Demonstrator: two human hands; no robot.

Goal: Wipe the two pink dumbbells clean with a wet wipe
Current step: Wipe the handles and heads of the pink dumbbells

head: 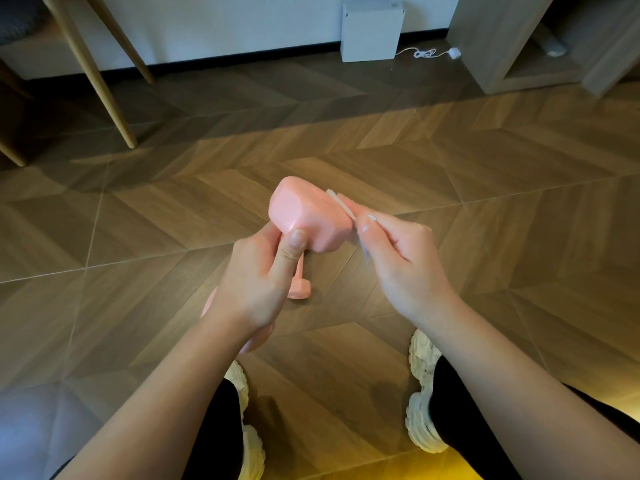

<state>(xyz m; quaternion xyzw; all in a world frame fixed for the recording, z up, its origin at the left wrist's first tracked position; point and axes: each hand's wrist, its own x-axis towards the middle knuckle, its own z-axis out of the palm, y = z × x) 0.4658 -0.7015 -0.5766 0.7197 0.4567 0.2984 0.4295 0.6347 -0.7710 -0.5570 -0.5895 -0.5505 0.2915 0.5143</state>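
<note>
Two pink dumbbells. First dumbbell [304, 220] up in the air and tilted, one fat end high and far, the other fat end low, peeking out under the left wrist. Left hand [252, 282] wrapped round its bar, fingers curled tight, thumb lying straight along the bar with its tip at the top end. Right hand [401, 261] just beside that top end, thumb and fingers pinched on a wipe [341, 205]. Wipe thin, white and folded flat, held against the right side of the top end, blurred lower down.

Second dumbbell [300, 289] down on the floor [485, 237], under the left hand and mostly hidden. Only one small end and a bit of bar to see. Touched by neither hand.

Brown wood floor in a zigzag pattern. Two white shoes [417, 417] near the bottom, one on each side, with black trouser legs [460, 427] above them. Pale chair legs [104, 91] at far left. White box [370, 31] against the back wall [242, 26], with a white cable [426, 53] on the floor beside it. Wood shelf [502, 46] at far right, with a grey thing [556, 49] inside, too blurred to tell.
</note>
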